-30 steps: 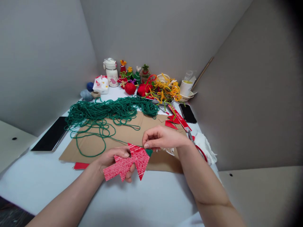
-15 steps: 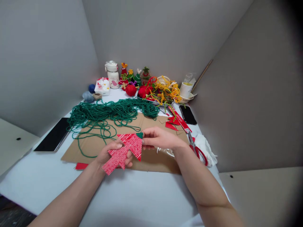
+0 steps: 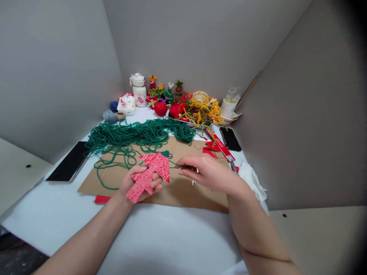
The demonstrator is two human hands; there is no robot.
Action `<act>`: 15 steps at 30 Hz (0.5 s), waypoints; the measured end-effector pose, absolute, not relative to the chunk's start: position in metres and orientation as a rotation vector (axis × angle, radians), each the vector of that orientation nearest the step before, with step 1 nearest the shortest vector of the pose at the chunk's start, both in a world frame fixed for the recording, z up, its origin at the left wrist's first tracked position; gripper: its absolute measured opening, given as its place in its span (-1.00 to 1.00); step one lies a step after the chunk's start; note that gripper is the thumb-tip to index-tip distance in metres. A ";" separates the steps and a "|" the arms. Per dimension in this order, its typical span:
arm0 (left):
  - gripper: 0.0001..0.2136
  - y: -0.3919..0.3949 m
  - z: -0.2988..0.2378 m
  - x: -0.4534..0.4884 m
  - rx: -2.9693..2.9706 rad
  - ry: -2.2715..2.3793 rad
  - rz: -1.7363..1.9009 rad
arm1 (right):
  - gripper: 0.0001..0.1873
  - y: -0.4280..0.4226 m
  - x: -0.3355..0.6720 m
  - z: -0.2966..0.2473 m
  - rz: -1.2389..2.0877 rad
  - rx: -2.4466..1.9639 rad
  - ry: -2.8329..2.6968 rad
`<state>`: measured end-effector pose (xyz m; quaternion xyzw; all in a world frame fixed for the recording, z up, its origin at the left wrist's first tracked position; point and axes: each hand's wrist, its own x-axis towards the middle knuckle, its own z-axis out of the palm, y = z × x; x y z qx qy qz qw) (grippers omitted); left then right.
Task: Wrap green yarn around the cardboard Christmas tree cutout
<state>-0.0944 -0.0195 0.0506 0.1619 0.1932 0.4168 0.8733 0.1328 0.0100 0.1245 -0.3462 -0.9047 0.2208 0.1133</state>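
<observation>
My left hand (image 3: pixel 137 182) is closed on a red tree-shaped card cutout (image 3: pixel 149 173) covered in small white print, held over the brown cardboard sheet (image 3: pixel 183 191). The tip of the cutout is wrapped in green yarn (image 3: pixel 164 153). My right hand (image 3: pixel 205 172) sits just right of the cutout, thumb and fingers pinched on a thin strand of that green yarn, which runs from the tip to the pinch. A large loose heap of green yarn (image 3: pixel 137 134) lies behind on the cardboard and the white table (image 3: pixel 160 240).
A black tablet (image 3: pixel 70 166) lies at the left, a black phone (image 3: pixel 230 138) at the right. Red scraps (image 3: pixel 213 147), scissors and white tissue (image 3: pixel 252 179) sit right of the cardboard. Yarn ornaments (image 3: pixel 160 97), a white bottle (image 3: pixel 139 89), pipe cleaners (image 3: pixel 200 109) and a cup (image 3: pixel 228 108) crowd the back. Grey walls enclose the table.
The cutout has been turned and lifted away from me, its tip now pointing up. My right hand left the green tip and drew to the right, pulling a yarn strand.
</observation>
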 end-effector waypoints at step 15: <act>-0.75 -0.020 0.031 -0.093 0.452 0.379 0.549 | -0.80 0.000 0.134 0.133 0.384 -0.872 -2.660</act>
